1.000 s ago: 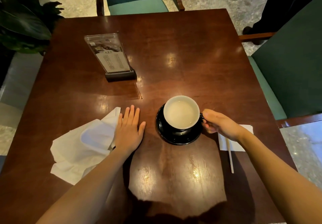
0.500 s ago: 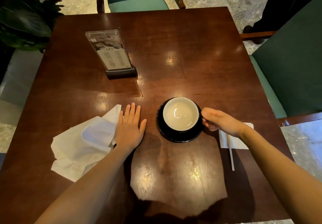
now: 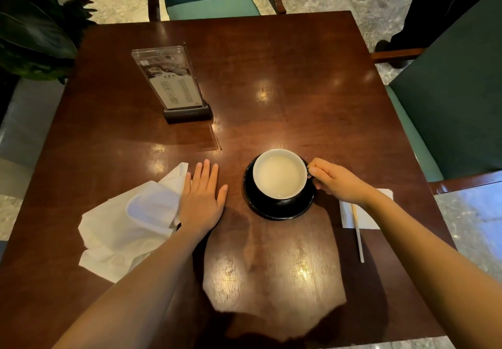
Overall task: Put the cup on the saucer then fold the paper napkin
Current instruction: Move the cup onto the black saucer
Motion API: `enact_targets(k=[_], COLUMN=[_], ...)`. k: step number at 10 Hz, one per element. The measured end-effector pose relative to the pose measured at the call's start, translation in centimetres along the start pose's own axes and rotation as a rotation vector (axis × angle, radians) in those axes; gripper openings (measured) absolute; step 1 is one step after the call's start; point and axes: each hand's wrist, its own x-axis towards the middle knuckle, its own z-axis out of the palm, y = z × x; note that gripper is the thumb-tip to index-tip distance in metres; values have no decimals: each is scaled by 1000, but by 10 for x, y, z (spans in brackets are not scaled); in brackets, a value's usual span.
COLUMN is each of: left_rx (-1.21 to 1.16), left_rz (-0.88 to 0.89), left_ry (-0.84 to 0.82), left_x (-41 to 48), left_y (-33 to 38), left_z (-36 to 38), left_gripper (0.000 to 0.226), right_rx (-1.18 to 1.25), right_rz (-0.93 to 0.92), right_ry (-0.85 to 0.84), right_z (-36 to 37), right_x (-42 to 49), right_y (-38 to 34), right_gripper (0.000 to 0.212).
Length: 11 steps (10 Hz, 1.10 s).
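At centre frame, the cup (image 3: pixel 279 176) sits on the saucer (image 3: pixel 274 209), its handle pinched by the right hand (image 3: pixel 335 183) for steadiness, while the left hand (image 3: pixel 202 199) lies flat, pinning the crumpled napkin (image 3: pixel 127 226) to the tabletop (image 3: pixel 271 77).

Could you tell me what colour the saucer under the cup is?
Glossy black saucer, seen clearly in the head view.
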Motion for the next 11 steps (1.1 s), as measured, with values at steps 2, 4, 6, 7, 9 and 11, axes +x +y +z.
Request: enact_targets(k=[2, 4, 6, 7, 9, 11], left_rx=[-9, -12, -23, -17, 3, 20], left_rz=[4, 2, 7, 9, 4, 7], left_ry=[11, 11, 11, 7, 2, -18], left_x=[0, 0, -1, 0, 0, 0], left_y=[-1, -1, -1, -2, -2, -2], left_z=[1, 2, 2, 3, 4, 4], left_gripper=[59, 59, 59, 58, 59, 62], right_rx=[-149, -139, 53, 108, 129, 133], right_rz=[-59, -57, 10, 24, 33, 46], right_ry=[66, 48, -77, -141, -224, -155], right_z=[4, 4, -3, -6, -13, -11], right_x=[2, 2, -1, -2, 0, -1], right_y=[2, 1, 1, 2, 2, 2], right_gripper=[26, 26, 28, 28, 28, 28])
